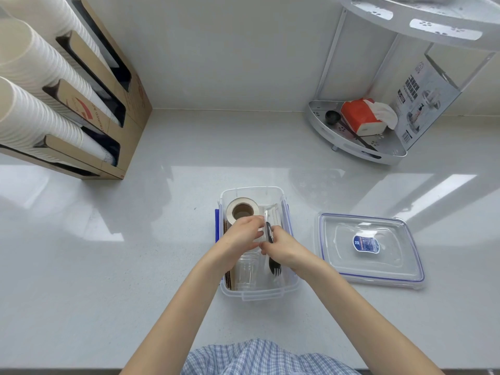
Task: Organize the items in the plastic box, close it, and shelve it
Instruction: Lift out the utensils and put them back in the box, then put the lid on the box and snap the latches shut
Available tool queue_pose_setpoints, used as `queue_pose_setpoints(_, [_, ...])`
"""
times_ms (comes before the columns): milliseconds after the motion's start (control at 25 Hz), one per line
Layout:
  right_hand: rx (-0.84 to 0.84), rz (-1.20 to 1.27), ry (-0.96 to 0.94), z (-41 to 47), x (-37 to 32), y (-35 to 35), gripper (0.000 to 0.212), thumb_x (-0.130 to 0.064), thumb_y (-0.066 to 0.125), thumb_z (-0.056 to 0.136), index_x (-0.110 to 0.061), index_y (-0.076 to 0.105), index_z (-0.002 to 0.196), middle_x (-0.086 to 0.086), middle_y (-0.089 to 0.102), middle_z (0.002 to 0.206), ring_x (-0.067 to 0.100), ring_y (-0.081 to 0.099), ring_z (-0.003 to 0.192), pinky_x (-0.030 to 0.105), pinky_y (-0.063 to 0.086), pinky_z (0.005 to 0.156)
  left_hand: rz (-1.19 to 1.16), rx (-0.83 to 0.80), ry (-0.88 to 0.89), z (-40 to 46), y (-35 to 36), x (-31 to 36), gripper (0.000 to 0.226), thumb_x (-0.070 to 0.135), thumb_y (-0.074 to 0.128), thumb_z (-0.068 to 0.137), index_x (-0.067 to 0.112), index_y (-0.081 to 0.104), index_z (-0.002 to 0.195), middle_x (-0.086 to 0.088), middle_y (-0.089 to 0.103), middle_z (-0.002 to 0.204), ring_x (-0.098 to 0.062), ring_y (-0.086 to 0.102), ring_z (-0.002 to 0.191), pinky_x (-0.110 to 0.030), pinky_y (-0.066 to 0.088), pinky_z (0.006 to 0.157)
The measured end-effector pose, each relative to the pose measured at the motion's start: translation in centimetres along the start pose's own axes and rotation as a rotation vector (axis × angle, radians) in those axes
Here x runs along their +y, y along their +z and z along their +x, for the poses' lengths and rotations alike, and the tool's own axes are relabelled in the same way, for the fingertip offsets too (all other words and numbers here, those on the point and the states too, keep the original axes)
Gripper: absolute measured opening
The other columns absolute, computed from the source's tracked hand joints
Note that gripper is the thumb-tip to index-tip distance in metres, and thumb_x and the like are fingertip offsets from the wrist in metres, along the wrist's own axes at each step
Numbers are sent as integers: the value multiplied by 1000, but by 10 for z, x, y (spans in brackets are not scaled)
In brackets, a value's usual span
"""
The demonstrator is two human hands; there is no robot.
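Note:
A clear plastic box [293, 282] with blue clips sits open on the grey counter in front of me. Inside are a roll of tape [241, 209] at the far left, stacked clear cups [246, 270] at the near left, and black plastic cutlery [274, 269] in clear wrap on the right. My left hand [242, 234] and my right hand [281, 246] are both inside the box, pinching a clear packet of cutlery between them. The box's clear lid [370, 249], with a blue seal and a blue label, lies flat on the counter to the right.
A cardboard dispenser [108, 109] full of stacked white paper cups stands at the far left. A white corner shelf rack [359, 147] at the far right holds an orange tissue pack [359, 117], a small black object and a printed carton. The wall runs behind.

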State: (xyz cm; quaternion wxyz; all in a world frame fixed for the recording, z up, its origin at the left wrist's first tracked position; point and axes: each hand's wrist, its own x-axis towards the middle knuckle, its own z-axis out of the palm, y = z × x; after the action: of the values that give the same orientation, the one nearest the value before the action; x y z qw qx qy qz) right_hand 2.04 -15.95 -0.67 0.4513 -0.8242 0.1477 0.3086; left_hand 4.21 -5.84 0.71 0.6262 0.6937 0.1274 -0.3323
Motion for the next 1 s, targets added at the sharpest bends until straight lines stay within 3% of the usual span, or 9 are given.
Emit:
queue_pose_setpoints(80, [-12,-39,-3,-1,0,1,30,-14,40,90,-3,39,118,5,50,90,17,46,82,22,35,58,27,-10,-24,2,0,-1,25,15,36,94,12,55,110,-4,48,131,-18,46,126,-29,39,99])
queue_pose_setpoints(200, [-24,-90,15,-4,-3,1,6,-12,38,91,-9,41,95,2,44,80,17,44,77,25,34,59,94,0,-33,8,-1,-4,24,16,35,94,19,54,79,0,49,106,-14,49,114,-28,37,100])
queue_pose_setpoints(360, [-35,-145,12,-9,-6,-1,25,-11,36,92,-17,32,67,-2,35,69,10,36,62,22,28,51,124,12,-36,15,-2,-9,18,20,37,93,21,48,78,0,46,101,-14,44,102,-30,38,98])
queue_pose_setpoints(480, [2,-167,-18,-10,-7,-4,10,-11,35,92,-9,35,82,-3,33,69,15,39,68,22,27,50,171,7,-32,16,-3,-7,29,21,38,91,27,38,63,3,38,85,-17,35,92,-30,31,85])
queue_pose_setpoints(560, [1,-192,-26,-12,-9,-7,16,-13,34,93,-11,34,78,-2,35,71,16,40,70,23,28,52,182,5,-31,15,-5,-6,27,20,38,92,27,43,66,-1,44,92,-17,40,94,-31,35,90])
queue_pose_setpoints(640, [2,-217,-42,-13,-11,-7,14,-14,33,94,-10,40,82,7,46,89,23,44,86,28,36,65,187,-12,-5,11,-7,-6,20,20,37,94,21,57,94,-5,52,113,-15,49,110,-31,37,101])
queue_pose_setpoints(720, [16,-228,-64,-13,-10,-8,26,-14,33,94,-2,46,113,16,50,119,30,48,109,32,39,86,207,-20,25,6,-8,-2,34,19,35,95,9,50,124,-8,51,131,-17,48,123,-27,37,100])
queue_pose_setpoints(800, [39,-200,-106,-12,-7,-10,41,-14,33,94,-1,38,133,16,46,138,28,45,125,32,37,100,198,-14,59,2,-11,3,36,15,33,96,4,47,127,-12,52,134,-20,49,124,-25,40,94])
queue_pose_setpoints(1000, [138,17,-196,-13,-1,-24,36,-13,38,92,-13,51,126,8,57,129,19,52,118,30,39,101,209,-11,128,-1,-15,15,35,13,30,96,4,50,123,-10,59,124,-19,56,108,-23,44,84])
